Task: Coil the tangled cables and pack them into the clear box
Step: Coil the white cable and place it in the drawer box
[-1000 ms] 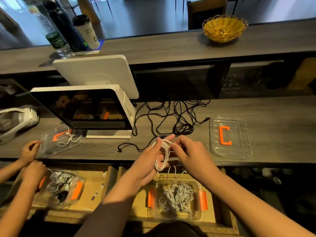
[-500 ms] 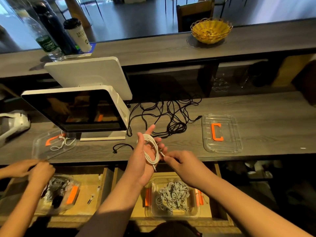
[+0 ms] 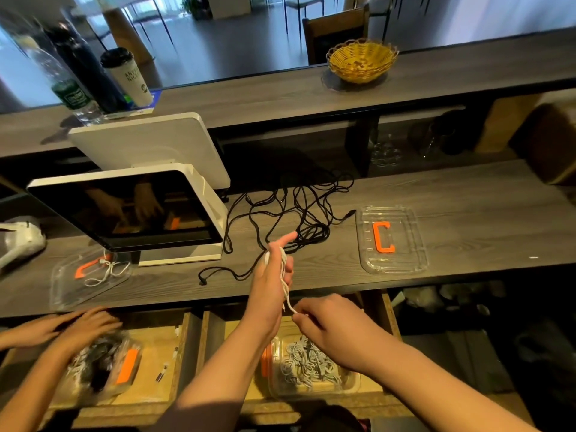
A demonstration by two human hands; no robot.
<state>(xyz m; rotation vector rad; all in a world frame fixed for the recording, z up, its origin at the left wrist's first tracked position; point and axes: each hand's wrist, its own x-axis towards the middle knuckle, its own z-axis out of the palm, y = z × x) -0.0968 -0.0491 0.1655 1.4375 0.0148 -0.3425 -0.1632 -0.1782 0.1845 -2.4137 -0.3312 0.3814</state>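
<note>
Left hand up over the front edge of the gray wooden counter, fingers curled round a small bunch of white cable loops. Thumb poking up. One loose white end hanging down from the bunch to the right hand, just below and a little to the right. Right fingers pinched tight on that loose end. Hands close, joined by the cable.

Right under the right hand, in an open wooden drawer, a clear box with orange clips, holding a pile of coiled white cables. Behind the left hand on the counter, a messy tangle of black cables. To the right of that, well apart from the hands, a clear lid with an orange C-shaped clip lying on it.
</note>
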